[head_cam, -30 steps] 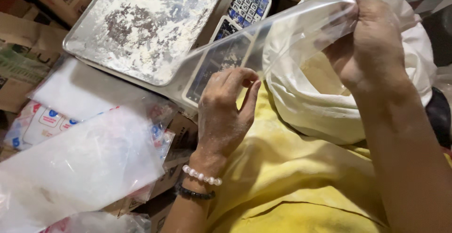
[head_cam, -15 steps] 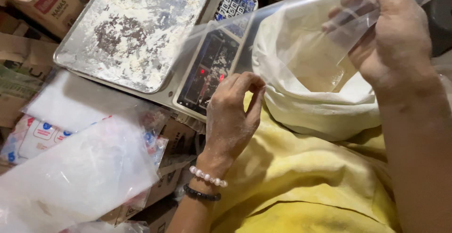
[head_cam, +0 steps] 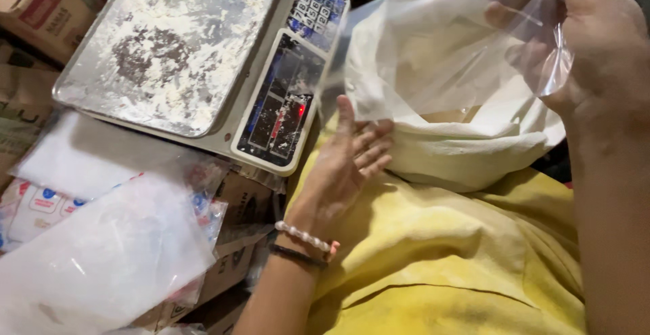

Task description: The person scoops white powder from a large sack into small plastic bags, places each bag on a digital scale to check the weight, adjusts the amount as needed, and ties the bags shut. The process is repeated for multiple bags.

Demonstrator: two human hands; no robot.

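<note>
My right hand is at the upper right, fingers pinched on the corner of a clear plastic bag. The bag hangs across the open mouth of a large white sack. My left hand is below the bag's lower edge with its fingers spread, touching the sack's rolled rim; it holds nothing. A pearl bracelet and a dark band sit on that wrist. The sack rests in yellow cloth.
A digital weighing scale with a flour-dusted steel pan and a keypad sits at the upper left. Beside it lie a stack of clear plastic bags and cardboard boxes.
My left hand has gone from pinching the bag's edge to spread flat below it. My right hand has lifted the bag up and to the right.
</note>
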